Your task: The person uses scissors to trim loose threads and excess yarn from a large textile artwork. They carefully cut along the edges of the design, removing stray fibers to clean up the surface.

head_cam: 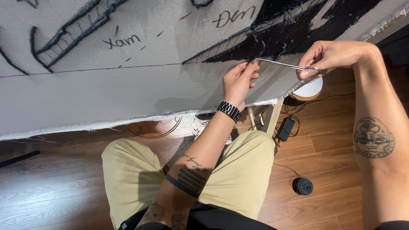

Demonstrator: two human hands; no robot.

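Two hands, one pair of scissors at the stretched cloth.

The right hand (330, 55) grips the handles of the single scissors (283, 64), whose long axis lies nearly level, tips pointing left toward the black tufted patch (289, 34). The left hand (238, 81) pinches at those tips, probably a strand, too small to tell. One ball of dark yarn (302, 186) lies on the wooden floor (332, 153).

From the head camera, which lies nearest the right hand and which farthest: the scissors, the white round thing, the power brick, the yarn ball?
1. Scissors, held in the right hand.
2. White round thing, just below it.
3. Black power brick, lower on the floor.
4. Dark yarn ball, lowest, farthest.
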